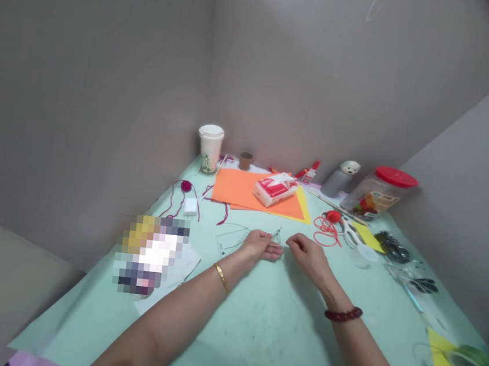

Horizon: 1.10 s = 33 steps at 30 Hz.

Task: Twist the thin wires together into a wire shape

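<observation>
My left hand (257, 247) rests on the pale green table covering (250, 329) with its fingers closed around a small transparent piece (276, 238). That piece is too small to identify. My right hand (308, 256) is just to the right of it, its curled fingertips almost meeting my left fingers. A faint thin wire or thread (290, 287) seems to curve down from the hands. A flat clear sheet with printed lines (232, 240) lies just left of my left hand.
Grey walls close off the back and right. Orange and yellow paper (256, 191) lies at the back under a tissue packet (274, 189). Nearby are a lidded cup (210, 147), red cord (326, 229), scissors (352, 232) and a red-lidded jar (379, 191). A pixelated patch (149, 256) hides something at left.
</observation>
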Tool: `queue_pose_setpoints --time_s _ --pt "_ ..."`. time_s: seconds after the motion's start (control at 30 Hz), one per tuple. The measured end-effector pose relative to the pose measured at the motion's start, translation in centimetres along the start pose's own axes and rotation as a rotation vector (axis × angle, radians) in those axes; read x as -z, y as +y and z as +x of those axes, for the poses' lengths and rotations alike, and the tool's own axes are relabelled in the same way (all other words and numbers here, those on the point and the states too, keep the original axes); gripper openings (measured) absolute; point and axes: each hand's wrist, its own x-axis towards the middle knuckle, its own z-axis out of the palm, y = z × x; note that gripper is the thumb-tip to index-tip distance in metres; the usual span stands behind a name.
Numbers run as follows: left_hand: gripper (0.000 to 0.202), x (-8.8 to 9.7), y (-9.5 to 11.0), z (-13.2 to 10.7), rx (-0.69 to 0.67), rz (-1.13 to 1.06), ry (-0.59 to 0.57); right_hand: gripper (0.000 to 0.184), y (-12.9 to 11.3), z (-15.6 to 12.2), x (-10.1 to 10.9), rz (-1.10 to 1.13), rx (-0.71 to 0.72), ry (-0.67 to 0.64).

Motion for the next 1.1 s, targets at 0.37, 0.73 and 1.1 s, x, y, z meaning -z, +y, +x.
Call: queue_pose_setpoints --time_s 0.37,0.73,1.1 --pt "0.008 0.5 0.6 0.3 0.061 0.042 -0.144 0.025 0.8 1.4 -2.8 0.046 0.030 0.023" --pt "0.011 0.9 0.2 1.2 0.066 0.008 -0.182 0.028 1.4 2.1 -3.1 0.083 0.033 0.078" --pt "0.004 -0.2 -0.3 0.3 -0.053 -0.002 -0.010 0.027 0.6 1.6 -2.0 0.105 0.024 0.172"
